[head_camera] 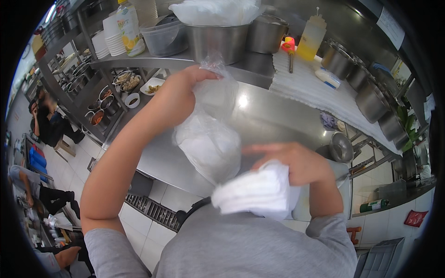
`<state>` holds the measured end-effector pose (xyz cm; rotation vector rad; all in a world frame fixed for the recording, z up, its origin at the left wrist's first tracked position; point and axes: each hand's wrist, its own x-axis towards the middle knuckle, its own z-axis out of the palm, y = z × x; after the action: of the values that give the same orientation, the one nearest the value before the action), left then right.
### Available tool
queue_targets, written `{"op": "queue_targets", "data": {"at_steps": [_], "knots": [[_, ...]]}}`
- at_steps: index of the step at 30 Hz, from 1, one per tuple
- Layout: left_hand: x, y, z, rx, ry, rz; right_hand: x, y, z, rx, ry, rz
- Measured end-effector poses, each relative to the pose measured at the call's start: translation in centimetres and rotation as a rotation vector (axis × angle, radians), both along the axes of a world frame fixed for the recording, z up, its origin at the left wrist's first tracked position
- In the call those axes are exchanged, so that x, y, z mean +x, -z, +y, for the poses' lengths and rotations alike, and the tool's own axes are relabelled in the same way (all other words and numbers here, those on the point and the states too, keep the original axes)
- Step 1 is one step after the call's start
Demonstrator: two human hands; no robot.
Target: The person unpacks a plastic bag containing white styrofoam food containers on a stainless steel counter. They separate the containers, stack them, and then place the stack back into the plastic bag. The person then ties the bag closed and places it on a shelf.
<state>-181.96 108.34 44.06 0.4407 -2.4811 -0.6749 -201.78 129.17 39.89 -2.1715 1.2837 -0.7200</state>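
My left hand point(182, 91) grips the gathered neck of a clear plastic bag point(210, 139) and holds it up over a stainless steel worktop point(278, 121). Something white fills the lower part of the bag, but its kind cannot be made out. To the right, my right hand point(304, 163) holds a thick stack of folded white sheets point(253, 191), blurred by motion; whether they are paper or cloth is unclear. The index finger of that hand points towards the bag's lower right side. The stack's near edge is in front of my grey shirt.
A steel pot point(217, 43) topped with plastic bags stands on the back shelf, near a squeeze bottle point(312, 38) of yellow liquid. Several steel containers point(372, 99) line the right. A white sauce bowl point(132, 100) sits left. People point(52, 121) are in the room at far left.
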Motion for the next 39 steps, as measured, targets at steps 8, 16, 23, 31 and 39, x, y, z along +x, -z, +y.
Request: {"op": "queue_targets", "data": {"at_steps": [8, 16, 23, 31, 39], "knots": [[1.8, -1.9, 4.0, 0.089, -0.107, -0.36, 3.6, 0.2, -3.0, 0.175, -0.055, 0.146], [6.9, -2.9, 3.5, -0.076, -0.176, -0.59, -2.4, 0.7, -2.2, 0.097, 0.196, 0.254], [4.7, -3.8, 5.3, 0.162, 0.013, -0.379, 0.8, 7.9, 1.2, -0.488, 0.588, -0.552], [5.1, -3.8, 5.6, 0.365, -0.069, -0.325, 3.8, 6.1, -4.2, -0.836, 0.696, -0.13], [2.5, -1.8, 3.5, 0.383, 0.095, -0.2, 5.3, 8.9, -4.7, -0.974, 0.51, -0.47]]}}
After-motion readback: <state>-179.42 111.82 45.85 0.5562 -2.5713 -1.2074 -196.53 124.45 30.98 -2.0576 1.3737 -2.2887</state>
